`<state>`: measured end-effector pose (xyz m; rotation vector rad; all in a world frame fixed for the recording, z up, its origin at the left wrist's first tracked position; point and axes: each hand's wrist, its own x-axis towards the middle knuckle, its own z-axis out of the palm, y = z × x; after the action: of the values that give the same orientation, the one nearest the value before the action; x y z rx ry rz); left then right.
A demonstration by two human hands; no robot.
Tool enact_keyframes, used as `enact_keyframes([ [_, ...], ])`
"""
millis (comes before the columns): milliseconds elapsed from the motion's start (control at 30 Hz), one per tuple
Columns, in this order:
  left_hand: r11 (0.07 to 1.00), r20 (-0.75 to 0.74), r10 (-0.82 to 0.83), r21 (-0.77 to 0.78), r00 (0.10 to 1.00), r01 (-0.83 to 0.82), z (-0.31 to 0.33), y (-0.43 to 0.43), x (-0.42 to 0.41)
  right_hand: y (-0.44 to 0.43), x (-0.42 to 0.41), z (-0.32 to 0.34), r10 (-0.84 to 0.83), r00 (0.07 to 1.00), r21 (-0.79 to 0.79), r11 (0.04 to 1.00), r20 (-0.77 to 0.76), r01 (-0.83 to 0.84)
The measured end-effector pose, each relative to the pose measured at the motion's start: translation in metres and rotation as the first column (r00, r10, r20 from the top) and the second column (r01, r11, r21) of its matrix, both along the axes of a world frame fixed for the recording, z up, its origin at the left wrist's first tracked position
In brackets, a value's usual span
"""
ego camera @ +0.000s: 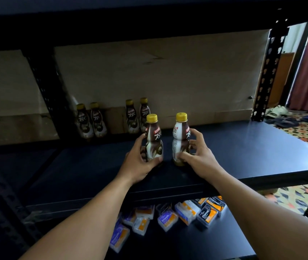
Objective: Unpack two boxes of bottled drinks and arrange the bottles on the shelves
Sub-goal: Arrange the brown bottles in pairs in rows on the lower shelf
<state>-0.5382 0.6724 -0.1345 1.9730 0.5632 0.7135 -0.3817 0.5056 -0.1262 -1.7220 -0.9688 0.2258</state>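
Note:
Two brown-and-white drink bottles with yellow caps stand upright on the dark shelf board (243, 147). My left hand (140, 162) grips the lower body of the left bottle (154, 139). My right hand (198, 152) holds the right bottle (180, 139), fingers curled round its side and thumb at its base. Further back against the cardboard rear panel stand several more of the same bottles: one pair (91, 121) at the left and another pair (137, 115) just behind the bottle in my left hand.
A black perforated upright (267, 72) stands at the shelf's right rear, another (46, 87) at the left. The shelf above hangs low overhead. On the lower shelf lie several small packaged boxes (168, 216). Patterned floor and sandals (280, 113) show at the right.

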Motion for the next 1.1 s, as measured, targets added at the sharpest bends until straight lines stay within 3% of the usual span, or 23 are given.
enact_keyframes([
  [333, 1.000, -0.006, 0.003, 0.002, 1.000, -0.002, 0.000, -0.001, -0.001, -0.001, 0.005, -0.005, 0.036, 0.997, 0.056, 0.998, -0.068, -0.032],
  [600, 0.999, 0.009, -0.006, 0.038, 1.000, 0.005, 0.001, -0.005, -0.001, 0.003, 0.000, 0.000, -0.020, 0.999, -0.019, 1.000, 0.042, 0.021],
  [1100, 0.973, -0.057, -0.032, 0.229, 0.998, 0.044, 0.012, -0.021, -0.010, 0.002, 0.000, -0.003, 0.093, 0.992, -0.008, 0.996, 0.084, -0.092],
])
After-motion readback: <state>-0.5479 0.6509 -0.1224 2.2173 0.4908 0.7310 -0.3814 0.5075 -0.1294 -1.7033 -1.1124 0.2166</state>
